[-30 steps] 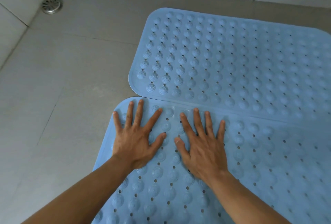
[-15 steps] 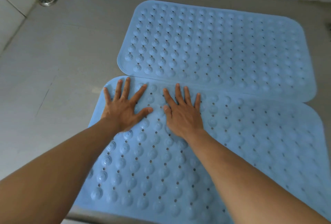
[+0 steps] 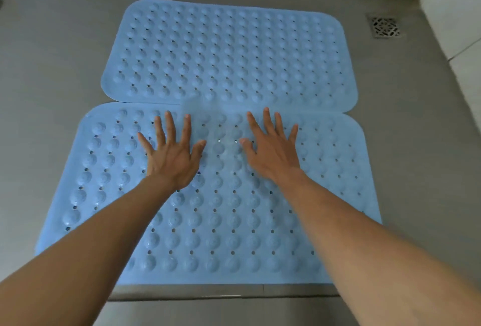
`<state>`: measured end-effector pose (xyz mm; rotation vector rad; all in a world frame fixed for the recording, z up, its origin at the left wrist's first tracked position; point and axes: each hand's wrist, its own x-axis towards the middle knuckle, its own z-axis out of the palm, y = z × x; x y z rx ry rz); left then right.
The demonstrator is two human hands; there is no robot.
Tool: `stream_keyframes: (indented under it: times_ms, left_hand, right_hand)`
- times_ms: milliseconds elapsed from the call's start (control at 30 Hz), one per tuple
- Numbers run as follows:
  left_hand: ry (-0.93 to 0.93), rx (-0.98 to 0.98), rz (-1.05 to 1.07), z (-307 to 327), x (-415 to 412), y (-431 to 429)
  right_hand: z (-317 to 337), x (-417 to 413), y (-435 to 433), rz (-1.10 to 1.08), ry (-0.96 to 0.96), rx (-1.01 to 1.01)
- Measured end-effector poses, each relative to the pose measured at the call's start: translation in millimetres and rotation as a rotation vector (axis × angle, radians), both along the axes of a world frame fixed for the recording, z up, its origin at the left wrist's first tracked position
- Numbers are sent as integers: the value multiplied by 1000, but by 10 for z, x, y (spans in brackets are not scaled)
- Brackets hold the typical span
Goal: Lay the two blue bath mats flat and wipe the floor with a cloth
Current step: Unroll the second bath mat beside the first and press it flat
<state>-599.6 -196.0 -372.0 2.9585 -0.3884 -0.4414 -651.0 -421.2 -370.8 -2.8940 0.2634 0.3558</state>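
Two blue rubber bath mats with bumps and small holes lie flat on the grey floor, long sides touching. The far mat point(image 3: 229, 49) sits near the back wall. The near mat point(image 3: 229, 221) lies in front of it, its far edge meeting or slightly overlapping the far mat. My left hand point(image 3: 171, 153) rests palm down with fingers spread on the near mat's far half. My right hand point(image 3: 273, 148) lies the same way a little to the right. Neither hand holds anything. No cloth is in view.
Grey floor point(image 3: 52, 65) surrounds the mats. A square metal drain point(image 3: 384, 26) sits at the far right by the white tiled wall point(image 3: 455, 13). A raised threshold strip point(image 3: 197, 292) runs along the near mat's front edge.
My hands have slid apart and to the right along the near mat's far edge. The view has swung right, bringing the square drain into sight and losing the round one.
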Motion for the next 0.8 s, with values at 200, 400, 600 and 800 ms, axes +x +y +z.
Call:
stream_keyframes:
  times_ms: [200,400,600,800]
  left_hand:
    - [66,-21,-147,-152,-277,-907]
    - [-29,-30,-225,-229,-368,-1414]
    - [-63,8,-182,-355,-374,-1566]
    - [-59,23,-159,-336,-368,-1596]
  right_hand:
    - [-91,-442,-656,-178,35,-64]
    - [-256,-622,-977,-210,37,-57]
    - [-359,-586,-1041,-185,-32,-82]
    - [-343,-570,-1061,-193,-5,-69]
